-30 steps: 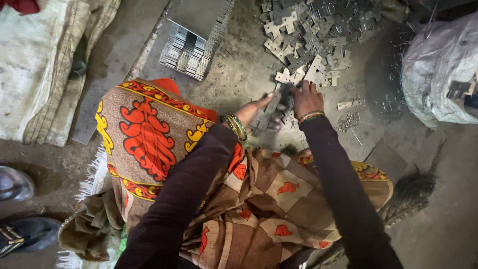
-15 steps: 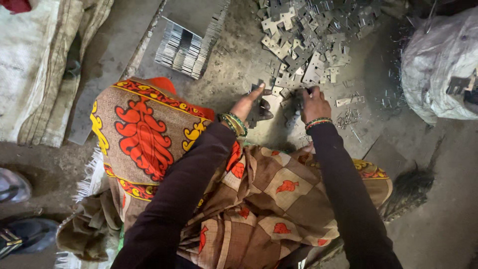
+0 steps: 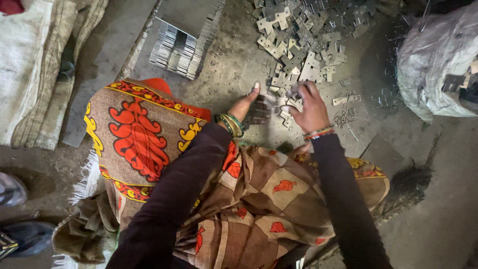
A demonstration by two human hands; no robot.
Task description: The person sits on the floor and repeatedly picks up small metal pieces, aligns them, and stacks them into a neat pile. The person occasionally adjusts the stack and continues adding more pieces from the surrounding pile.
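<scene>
While both hands (image 3: 281, 107) sort metal brackets (image 3: 303, 45), a white sack (image 3: 433, 65) sits right.

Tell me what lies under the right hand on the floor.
Under the right hand lie small flat metal pieces at the near edge of the large pile on the concrete floor. Its palm hides whatever it holds.

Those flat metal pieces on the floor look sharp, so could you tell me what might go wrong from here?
1. Both the left hand and the right hand are bare among the cut metal pieces; stamped edges could nick the fingers.
2. Small metal offcuts lie scattered beside the right hand and could prick it.
3. The patterned cloth lies close to the pile and might snag.
</scene>
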